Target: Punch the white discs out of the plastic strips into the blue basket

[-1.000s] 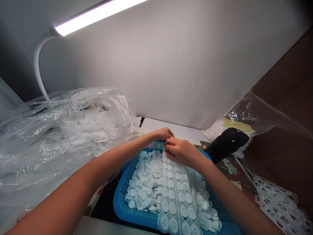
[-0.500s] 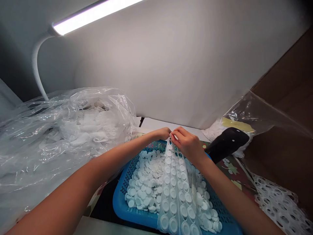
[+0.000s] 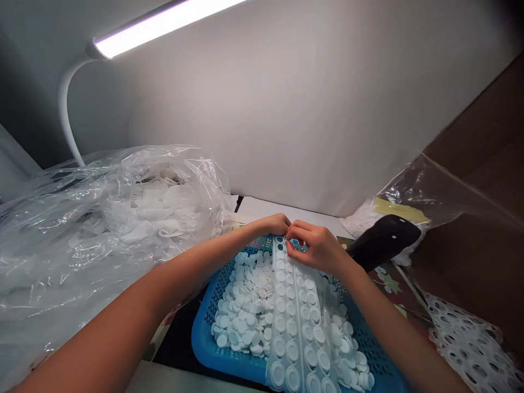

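Observation:
A translucent white sheet with rows of round discs (image 3: 291, 327) slopes up from the front of a blue plastic basket (image 3: 229, 367). Its far end is pinched by my left hand (image 3: 278, 224), whose fingertips are partly hidden. Close beside it, my right hand (image 3: 317, 246) has curled fingers and thumb on the upper part of the sheet. Near the top, some holes in the sheet have no disc, and blue shows through. Many loose white discs (image 3: 241, 319) fill the basket under and around the sheet.
A large clear plastic bag (image 3: 135, 218) of white pieces covers the left side. A black object (image 3: 385, 240) stands behind my right forearm, near another clear bag (image 3: 413, 185). Sheets with open holes (image 3: 470, 341) lie at the lower right. A lit lamp (image 3: 164, 30) hangs above.
My right hand has moved slightly right and down along the sheet, its fingers spreading a little. The sheet's top now lies wider and flatter, showing holes without discs.

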Tool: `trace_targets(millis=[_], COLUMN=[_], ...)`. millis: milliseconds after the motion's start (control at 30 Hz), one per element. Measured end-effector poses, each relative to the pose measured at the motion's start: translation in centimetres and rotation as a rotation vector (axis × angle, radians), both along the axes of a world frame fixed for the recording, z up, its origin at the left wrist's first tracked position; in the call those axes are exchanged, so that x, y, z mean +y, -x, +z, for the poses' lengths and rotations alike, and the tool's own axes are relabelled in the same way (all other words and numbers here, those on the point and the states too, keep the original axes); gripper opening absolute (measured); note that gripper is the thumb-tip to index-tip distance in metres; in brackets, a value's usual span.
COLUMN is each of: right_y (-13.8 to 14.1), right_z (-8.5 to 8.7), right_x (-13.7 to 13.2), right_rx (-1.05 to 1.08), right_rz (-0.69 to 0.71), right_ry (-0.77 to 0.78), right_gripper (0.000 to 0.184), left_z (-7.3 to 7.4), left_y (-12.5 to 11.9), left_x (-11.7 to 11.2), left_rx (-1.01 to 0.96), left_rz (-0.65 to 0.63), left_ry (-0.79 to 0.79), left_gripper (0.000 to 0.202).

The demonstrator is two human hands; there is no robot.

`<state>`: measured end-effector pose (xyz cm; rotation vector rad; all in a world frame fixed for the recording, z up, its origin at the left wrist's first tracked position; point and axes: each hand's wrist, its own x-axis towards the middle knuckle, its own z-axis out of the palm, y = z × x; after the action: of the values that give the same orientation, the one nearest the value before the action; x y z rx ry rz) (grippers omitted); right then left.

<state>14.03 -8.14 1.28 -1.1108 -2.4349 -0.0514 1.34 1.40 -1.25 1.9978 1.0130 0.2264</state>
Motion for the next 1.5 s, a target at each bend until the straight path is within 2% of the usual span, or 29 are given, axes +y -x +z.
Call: trace_targets(millis=[200, 367, 500, 800, 1100, 1200, 1333, 1400, 1500], right_y=[-0.4, -0.7, -0.6, 0.1, -0.1, -0.3, -0.9, -1.0, -0.5], right_z=[0.5, 0.9, 0.7, -0.1, -0.3, -0.3, -0.3, -0.2, -0.2], right_x=[-0.1, -0.2, -0.3, -0.2, 0.2, 0.6, 1.4, 1.5, 1.1], right_rx=[-0.002, -0.023, -0.082, -0.192, -0.02, 0.013, 0.124, 0.182, 0.206], right_rz=[0.085, 0.102, 0.073, 0.046, -0.169, -0.224, -0.269, -0.227, -0.043], right_ry=[0.25, 0.322, 0.274, 0.021, -0.083, -0.11, -0.168, -0.143, 0.008], right_gripper=[0.008, 0.013, 0.01, 0.01, 0.015, 0.014, 0.014, 0.014, 0.015], left_z=[0.2, 0.0, -0.3, -0.5, -0.3, 0.0, 0.0, -0.1, -0.1], left_y=[0.0, 0.0, -0.1, -0.2, -0.3, -0.3, -0.1, -0.1, 0.0], left_x=[-0.2, -0.1, 0.2, 0.3, 0.2, 0.0, -0.1, 0.1, 0.4], left_rx=[-0.008, -0.01, 0.0, 0.011, 0.025, 0.038, 0.003, -0.004, 0.0], left_rz=[-0.038, -0.036, -0.02, -0.007, 0.046, 0.055, -0.009, -0.021, -0.031], left_ry=[0.022, 0.029, 0.013, 0.01, -0.058, -0.057, 0.007, 0.005, -0.042], left_gripper=[0.014, 0.016, 0.013, 0.021, 0.008, 0.012, 0.024, 0.025, 0.013])
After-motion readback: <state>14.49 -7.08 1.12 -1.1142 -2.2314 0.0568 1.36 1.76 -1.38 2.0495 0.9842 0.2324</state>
